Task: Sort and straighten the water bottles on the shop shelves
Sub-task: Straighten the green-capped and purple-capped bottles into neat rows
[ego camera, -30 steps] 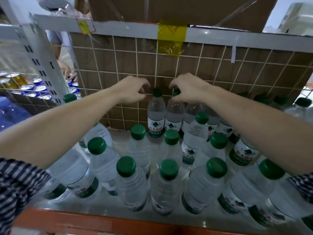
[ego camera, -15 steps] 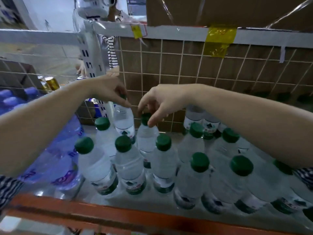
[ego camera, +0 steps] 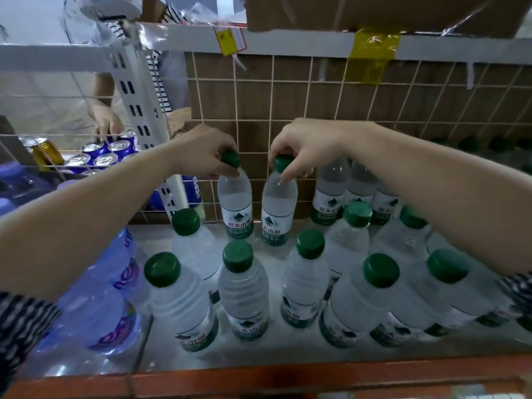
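Roughly midway, by my read. Both hands are at the back of the shelf [ego camera: 259, 351], one bottle each.

Grip:
- Left hand [ego camera: 201, 152]: fingers pinching the green cap [ego camera: 231, 159] of the left bottle [ego camera: 234, 205].
- Right hand [ego camera: 302, 145]: thumb and fingers curled round the cap and neck of the right bottle [ego camera: 278, 208].
- Neither hand is spread or idle.

Position: the pair stands side by side at back left-centre, just in front of the wire grid [ego camera: 316, 96]. They're near each other but not touching. The bases look down on the shelf, though I can't confirm full contact.

Orientation: both are upright, long axis vertical, caps up. The left bottle's label faces me squarely. The right bottle's label is turned a little off, so it probably wants a small twist.

Done, as things lie: the back-right cluster [ego camera: 331, 197] sits close to the grid with labels forward. My pair extends that row to the left, with a gap between the right bottle and the cluster.

Left to do: the front bottles [ego camera: 244, 292] are upright but staggered, with no clean rows and uneven spacing. Their labels seem to point in mixed directions, hard to be sure through the wide-angle distortion. They need lining up and their labels turned out.

The blue jug [ego camera: 100, 298] at the left and the cans [ego camera: 95, 156] beyond the grid are out of scope.
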A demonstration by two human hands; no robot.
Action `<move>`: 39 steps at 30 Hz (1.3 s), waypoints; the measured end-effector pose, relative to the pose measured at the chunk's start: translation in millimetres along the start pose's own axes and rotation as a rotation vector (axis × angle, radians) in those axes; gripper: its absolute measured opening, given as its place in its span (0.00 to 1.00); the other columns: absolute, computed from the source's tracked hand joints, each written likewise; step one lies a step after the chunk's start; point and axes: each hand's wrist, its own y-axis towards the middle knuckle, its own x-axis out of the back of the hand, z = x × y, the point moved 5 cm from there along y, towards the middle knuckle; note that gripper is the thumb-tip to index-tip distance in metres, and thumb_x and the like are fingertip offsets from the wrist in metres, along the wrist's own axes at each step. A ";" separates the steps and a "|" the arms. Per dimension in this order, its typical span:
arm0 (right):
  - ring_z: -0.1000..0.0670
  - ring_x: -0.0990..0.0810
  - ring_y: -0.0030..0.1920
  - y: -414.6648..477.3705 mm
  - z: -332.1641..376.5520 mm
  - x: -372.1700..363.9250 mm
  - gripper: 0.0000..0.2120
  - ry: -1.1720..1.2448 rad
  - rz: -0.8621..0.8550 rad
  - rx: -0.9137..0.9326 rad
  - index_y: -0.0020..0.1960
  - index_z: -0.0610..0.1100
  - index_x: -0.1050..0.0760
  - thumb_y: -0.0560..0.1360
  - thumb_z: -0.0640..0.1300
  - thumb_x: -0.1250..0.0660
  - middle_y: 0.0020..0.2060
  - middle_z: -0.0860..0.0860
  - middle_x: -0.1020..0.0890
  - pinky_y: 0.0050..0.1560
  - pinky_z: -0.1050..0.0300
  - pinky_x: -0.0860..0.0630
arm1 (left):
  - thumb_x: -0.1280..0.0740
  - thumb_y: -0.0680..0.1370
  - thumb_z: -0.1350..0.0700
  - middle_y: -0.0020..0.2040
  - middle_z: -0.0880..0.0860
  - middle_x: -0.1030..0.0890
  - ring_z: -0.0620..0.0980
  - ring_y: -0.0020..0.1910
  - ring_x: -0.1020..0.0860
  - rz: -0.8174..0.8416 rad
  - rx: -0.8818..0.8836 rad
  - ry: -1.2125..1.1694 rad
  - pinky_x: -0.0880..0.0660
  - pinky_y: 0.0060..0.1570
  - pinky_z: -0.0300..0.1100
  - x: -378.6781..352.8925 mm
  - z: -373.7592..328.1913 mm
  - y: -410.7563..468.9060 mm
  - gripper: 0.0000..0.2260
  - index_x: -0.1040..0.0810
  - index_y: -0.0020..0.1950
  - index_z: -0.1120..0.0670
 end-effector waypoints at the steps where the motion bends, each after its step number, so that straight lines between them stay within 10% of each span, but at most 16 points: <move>1: 0.57 0.16 0.35 0.5 -5.9 3.9 0.16 -0.003 -0.016 -0.012 0.60 0.47 0.23 0.74 0.48 0.27 0.46 0.52 0.18 0.38 0.61 0.18 | 0.29 0.75 0.45 0.42 0.44 0.22 0.42 0.39 0.27 -0.017 -0.005 0.008 0.39 0.39 0.35 -1.1 -1.6 5.2 0.10 0.23 0.51 0.47; 22: 0.47 0.21 0.46 12.0 -71.8 2.2 0.20 -0.144 -0.217 -0.128 0.57 0.41 0.20 0.69 0.47 0.22 0.49 0.46 0.18 0.48 0.53 0.21 | 0.26 0.73 0.50 0.48 0.49 0.23 0.47 0.45 0.26 -0.076 -0.030 -0.167 0.36 0.37 0.29 -22.6 -37.2 70.9 0.18 0.22 0.60 0.55; 39: 0.44 0.21 0.48 5.4 -54.0 -0.9 0.22 -0.438 -0.258 -0.124 0.61 0.45 0.22 0.71 0.55 0.26 0.51 0.45 0.20 0.40 0.53 0.27 | 0.31 0.77 0.53 0.62 0.53 0.22 0.53 0.55 0.20 0.101 0.074 -0.272 0.20 0.52 0.48 -17.1 -40.3 47.4 0.24 0.31 0.72 0.53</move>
